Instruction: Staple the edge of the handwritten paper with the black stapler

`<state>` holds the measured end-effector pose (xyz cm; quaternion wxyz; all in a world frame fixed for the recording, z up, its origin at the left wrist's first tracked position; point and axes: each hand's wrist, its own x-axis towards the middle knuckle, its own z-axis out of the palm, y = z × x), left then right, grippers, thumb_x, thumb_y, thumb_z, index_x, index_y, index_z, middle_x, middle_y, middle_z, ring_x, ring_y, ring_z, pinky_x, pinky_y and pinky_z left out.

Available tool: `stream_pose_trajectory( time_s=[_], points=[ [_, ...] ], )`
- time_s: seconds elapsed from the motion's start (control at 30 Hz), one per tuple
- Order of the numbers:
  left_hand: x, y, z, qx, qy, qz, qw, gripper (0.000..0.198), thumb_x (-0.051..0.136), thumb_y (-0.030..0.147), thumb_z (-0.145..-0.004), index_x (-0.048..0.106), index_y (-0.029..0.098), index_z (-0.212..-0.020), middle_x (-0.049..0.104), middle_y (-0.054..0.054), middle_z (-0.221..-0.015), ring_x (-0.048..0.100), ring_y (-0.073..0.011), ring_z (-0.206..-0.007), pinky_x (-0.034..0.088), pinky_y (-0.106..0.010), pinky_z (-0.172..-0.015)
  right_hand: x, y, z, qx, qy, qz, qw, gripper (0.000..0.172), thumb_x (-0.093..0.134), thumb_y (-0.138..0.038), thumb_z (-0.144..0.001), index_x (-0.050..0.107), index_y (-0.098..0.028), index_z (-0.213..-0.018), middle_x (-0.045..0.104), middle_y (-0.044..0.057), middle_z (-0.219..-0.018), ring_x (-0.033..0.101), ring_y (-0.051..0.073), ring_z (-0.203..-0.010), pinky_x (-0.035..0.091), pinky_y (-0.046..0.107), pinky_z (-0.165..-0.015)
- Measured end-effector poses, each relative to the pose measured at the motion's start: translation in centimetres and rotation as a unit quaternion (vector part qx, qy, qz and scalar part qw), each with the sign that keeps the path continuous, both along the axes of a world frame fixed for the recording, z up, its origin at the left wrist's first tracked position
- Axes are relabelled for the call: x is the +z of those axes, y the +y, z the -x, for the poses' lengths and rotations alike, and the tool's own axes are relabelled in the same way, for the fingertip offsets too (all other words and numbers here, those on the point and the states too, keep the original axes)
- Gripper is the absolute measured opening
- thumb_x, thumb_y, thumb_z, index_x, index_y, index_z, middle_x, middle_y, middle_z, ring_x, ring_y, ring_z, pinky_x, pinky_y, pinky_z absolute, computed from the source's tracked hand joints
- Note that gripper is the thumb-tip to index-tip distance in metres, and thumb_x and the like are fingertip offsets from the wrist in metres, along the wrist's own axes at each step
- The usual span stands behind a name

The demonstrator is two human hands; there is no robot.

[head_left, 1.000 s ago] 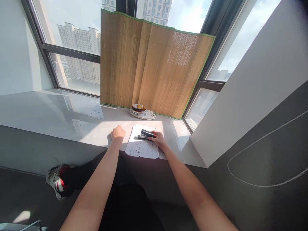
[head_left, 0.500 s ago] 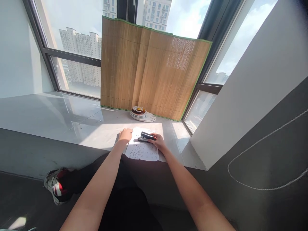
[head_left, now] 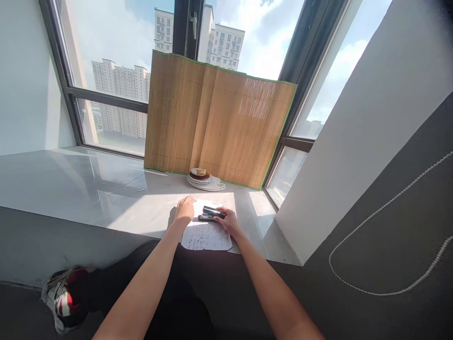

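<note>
A sheet of paper (head_left: 207, 237) with rows of handwriting lies on the sunlit sill near its front edge. My right hand (head_left: 229, 221) grips the rear end of a black stapler (head_left: 213, 211), whose jaws part toward the left above the upper half of the sheet. At the sheet's upper left edge rests my left hand (head_left: 184, 208), palm down, its fingers stretched out flat on the paper. Whether the stapler's jaws touch the paper cannot be made out.
Behind the paper stands a stack of plates (head_left: 200, 178) on a pale oval board (head_left: 216, 184). A bamboo mat (head_left: 219, 123) with green edging leans against the window. The sill (head_left: 141, 208) stretches left, and a beaded cord (head_left: 375, 293) hangs at right.
My view has tilted up slightly, so the sill and plates appear lower. Both hands, the stapler and the paper keep nearly the same places relative to each other.
</note>
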<state>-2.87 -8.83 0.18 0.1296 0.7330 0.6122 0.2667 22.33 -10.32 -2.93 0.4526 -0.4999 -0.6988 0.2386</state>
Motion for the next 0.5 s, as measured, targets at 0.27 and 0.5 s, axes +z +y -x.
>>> stream_pose_trajectory(
  time_s=[0.27,0.5],
  points=[
    [-0.2,-3.4,-1.2,0.020,-0.027,0.071,0.997,0.057,0.032,0.022,-0.109,0.065,0.022,-0.155,0.073,-0.016,-0.150,0.069,-0.0292,-0.139,0.057,-0.037,-0.105,0.7,-0.5,0.2,-0.134,0.055,-0.083,0.986,0.058,0.045,-0.067,-0.097,0.074,-0.024,-0.071,0.070,0.008,-0.075,0.067,0.026,-0.078,0.054,0.038,-0.079],
    [0.7,-3.5,-0.9,0.020,-0.075,0.038,0.996,0.058,0.037,0.023,-0.107,0.068,0.030,-0.156,0.071,-0.012,-0.155,0.063,-0.0307,-0.150,0.054,-0.047,-0.117,0.8,-1.4,1.1,-0.181,0.015,-0.116,0.977,0.063,0.048,-0.069,-0.093,0.036,-0.027,-0.048,0.033,0.000,-0.051,0.034,0.016,-0.052,0.034,0.032,-0.057]
  ],
)
